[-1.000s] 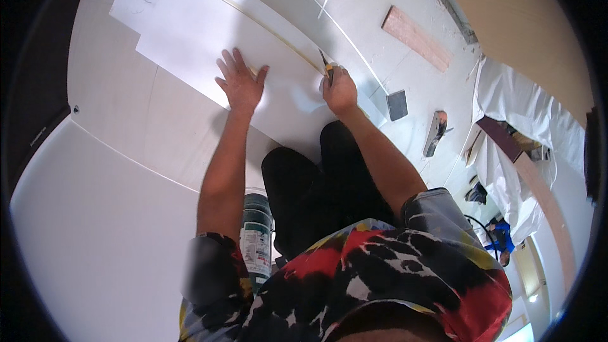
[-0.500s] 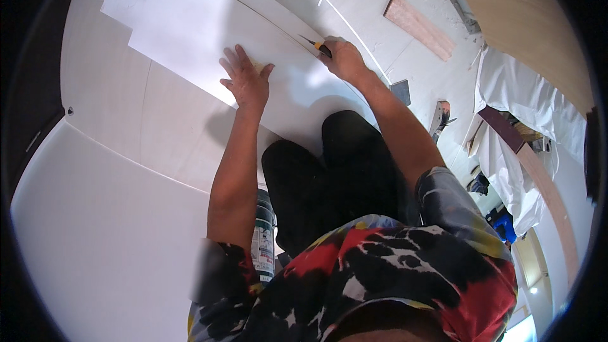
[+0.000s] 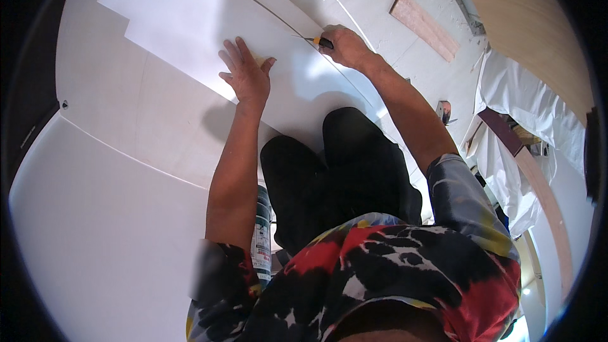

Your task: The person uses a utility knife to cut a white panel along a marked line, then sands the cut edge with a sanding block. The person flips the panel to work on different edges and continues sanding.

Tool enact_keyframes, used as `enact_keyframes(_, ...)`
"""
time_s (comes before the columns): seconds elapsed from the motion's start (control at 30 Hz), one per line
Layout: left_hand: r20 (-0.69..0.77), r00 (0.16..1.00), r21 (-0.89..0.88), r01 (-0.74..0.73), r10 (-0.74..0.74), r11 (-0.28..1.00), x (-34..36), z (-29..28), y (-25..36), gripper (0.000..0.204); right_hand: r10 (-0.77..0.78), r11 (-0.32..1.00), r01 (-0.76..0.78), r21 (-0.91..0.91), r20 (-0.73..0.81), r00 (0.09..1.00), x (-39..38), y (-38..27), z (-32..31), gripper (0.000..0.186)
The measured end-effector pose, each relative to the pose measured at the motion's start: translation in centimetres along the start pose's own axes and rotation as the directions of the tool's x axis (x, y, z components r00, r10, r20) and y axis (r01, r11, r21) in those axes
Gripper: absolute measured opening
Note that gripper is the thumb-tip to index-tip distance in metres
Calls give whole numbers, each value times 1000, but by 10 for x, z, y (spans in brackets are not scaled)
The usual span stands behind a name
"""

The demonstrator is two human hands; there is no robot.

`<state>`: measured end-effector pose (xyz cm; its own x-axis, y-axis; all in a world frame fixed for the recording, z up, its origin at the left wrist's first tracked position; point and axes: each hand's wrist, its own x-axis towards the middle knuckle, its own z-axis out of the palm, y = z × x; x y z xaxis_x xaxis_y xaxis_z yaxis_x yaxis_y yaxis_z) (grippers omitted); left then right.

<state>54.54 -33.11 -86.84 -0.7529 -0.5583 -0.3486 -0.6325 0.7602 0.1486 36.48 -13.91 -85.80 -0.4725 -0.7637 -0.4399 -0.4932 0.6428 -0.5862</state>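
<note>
A large white sheet (image 3: 171, 31) with a notched left edge lies before my knees, and a dark narrow line runs lengthwise along it. My left hand (image 3: 249, 78) rests on the sheet with fingers spread. By its thumb shows a small yellowish thing (image 3: 260, 61), mostly hidden and too small to name. To the right, my right hand (image 3: 347, 47) is closed round a utility knife (image 3: 326, 43) with a black and yellow handle. Its thin blade points left and meets the dark line.
A reddish wooden board (image 3: 424, 25) lies on the floor at the upper right, with a small tool (image 3: 444, 111) nearer me. White plastic sheeting (image 3: 538, 101) hangs at the right. Beside my left knee stands a dark labelled container (image 3: 261, 234).
My right elbow has swung outward, and the forearm now covers most of the dark square on the floor. The knife lies at a flatter angle. My left hand stays in place.
</note>
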Motion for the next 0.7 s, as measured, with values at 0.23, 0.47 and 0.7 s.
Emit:
enact_keyframes(0.23, 4, 1000, 38, 3, -3, 999, -1, 2, 0, 101, 29, 995, -21, -99, 80, 996, 3, -10, -6, 16)
enact_keyframes(0.47, 102, 993, -27, 69, -66, 997, 0, -7, 7, 97, 109, 987, -114, -114, -48, 993, -10, -24, 15, 14)
enact_keyframes(0.7, 64, 997, -35, 47, -45, 998, 1, 3, 0, 101, 137, 990, -138, -19, -5, 990, -6, -23, 5, 17)
